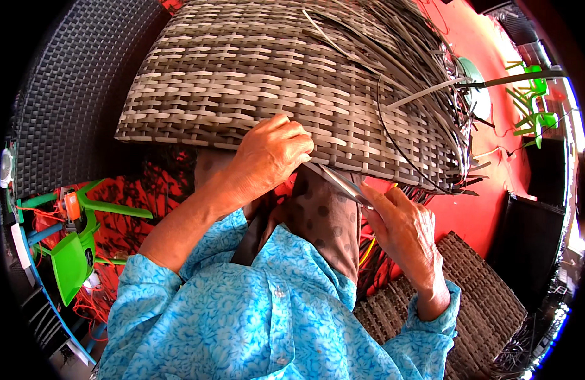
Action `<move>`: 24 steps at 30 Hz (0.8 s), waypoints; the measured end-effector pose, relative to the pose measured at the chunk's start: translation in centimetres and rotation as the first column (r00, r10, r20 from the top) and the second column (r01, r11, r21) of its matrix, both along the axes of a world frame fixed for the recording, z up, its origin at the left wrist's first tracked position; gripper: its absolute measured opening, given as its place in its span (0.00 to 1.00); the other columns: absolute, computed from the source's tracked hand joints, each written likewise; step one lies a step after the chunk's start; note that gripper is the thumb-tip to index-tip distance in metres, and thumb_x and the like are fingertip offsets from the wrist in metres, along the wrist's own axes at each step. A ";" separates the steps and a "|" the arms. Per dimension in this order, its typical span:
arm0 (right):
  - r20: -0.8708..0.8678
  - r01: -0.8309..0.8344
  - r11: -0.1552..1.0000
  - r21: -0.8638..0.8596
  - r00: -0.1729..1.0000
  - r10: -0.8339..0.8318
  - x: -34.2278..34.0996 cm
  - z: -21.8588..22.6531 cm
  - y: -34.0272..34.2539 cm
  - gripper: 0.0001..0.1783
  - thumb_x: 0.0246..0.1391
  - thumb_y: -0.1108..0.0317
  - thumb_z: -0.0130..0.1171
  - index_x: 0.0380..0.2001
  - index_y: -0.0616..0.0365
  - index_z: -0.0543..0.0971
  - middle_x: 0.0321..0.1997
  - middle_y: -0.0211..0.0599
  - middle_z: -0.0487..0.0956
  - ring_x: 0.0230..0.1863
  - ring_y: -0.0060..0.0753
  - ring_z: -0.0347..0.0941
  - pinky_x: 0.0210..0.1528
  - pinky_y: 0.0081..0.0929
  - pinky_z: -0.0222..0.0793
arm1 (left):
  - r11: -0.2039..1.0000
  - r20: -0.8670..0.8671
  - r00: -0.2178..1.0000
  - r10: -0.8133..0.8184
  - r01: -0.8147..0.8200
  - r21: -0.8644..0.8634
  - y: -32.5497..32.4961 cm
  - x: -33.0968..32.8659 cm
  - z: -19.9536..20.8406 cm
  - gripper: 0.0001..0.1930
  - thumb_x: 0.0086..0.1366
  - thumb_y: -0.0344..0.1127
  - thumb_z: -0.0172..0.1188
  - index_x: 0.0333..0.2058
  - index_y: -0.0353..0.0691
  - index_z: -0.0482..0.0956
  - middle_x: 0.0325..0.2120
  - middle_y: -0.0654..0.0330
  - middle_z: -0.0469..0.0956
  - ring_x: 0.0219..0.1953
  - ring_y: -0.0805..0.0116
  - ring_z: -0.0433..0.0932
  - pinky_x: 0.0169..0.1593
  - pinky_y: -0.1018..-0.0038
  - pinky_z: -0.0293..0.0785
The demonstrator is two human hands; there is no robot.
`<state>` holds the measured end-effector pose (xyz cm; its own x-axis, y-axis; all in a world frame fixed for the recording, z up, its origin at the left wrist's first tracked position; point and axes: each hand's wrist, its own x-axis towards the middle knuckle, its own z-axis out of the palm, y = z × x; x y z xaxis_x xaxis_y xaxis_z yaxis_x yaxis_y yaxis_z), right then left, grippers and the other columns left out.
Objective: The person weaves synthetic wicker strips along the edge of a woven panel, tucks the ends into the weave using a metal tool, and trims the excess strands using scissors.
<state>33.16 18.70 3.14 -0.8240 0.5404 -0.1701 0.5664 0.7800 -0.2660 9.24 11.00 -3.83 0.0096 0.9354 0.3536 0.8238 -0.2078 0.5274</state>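
A large woven wicker panel in brown and cream strips lies across my lap. Its near edge runs just above my knees. My left hand is closed at that edge, knuckles up, its fingertips pinching the rim of the weave. To the right, my right hand grips a flat silvery blade-like tool. The tool points up and left toward my left fingertips, close under the panel's edge. My fingers hide its handle end. Long loose strips bristle from the panel's far right side.
A dark woven piece stands at the left. Below it sits a green plastic item with orange cords. Another brown woven panel lies at lower right, beside a black box-like object. Green chairs stand on the red floor.
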 end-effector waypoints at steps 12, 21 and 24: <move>0.007 -0.055 0.998 0.021 0.998 0.055 -0.5 1.1 0.1 0.18 0.52 0.66 0.57 0.48 0.50 0.74 0.24 0.39 0.71 0.21 0.45 0.73 0.21 0.41 0.68 | 0.997 -0.248 0.966 -0.076 0.081 0.009 0.0 0.0 0.1 0.08 0.48 0.27 0.61 0.31 0.37 0.77 0.31 0.59 0.76 0.35 0.61 0.75 0.39 0.70 0.75; 0.085 -0.088 0.996 0.030 0.993 0.085 -1.2 2.0 0.1 0.17 0.54 0.65 0.54 0.47 0.54 0.74 0.25 0.42 0.72 0.22 0.47 0.75 0.21 0.41 0.69 | 0.999 -0.242 0.970 -0.009 0.021 0.045 -0.4 0.5 -0.5 0.08 0.50 0.25 0.58 0.32 0.33 0.77 0.32 0.56 0.76 0.36 0.59 0.75 0.40 0.69 0.75; 0.161 -0.091 0.992 0.092 0.984 0.076 -1.6 2.0 -0.2 0.18 0.52 0.68 0.54 0.47 0.56 0.73 0.25 0.42 0.72 0.22 0.46 0.74 0.22 0.40 0.70 | 0.998 -0.259 0.966 0.014 0.001 0.058 -0.4 0.8 -0.4 0.08 0.50 0.25 0.57 0.32 0.33 0.77 0.32 0.55 0.76 0.36 0.58 0.75 0.41 0.69 0.74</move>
<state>31.53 18.49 5.17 -0.8342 0.4912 -0.2507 0.5268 0.8443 -0.0985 10.04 10.57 -4.23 0.1020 0.9141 0.3925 0.9323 -0.2255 0.2829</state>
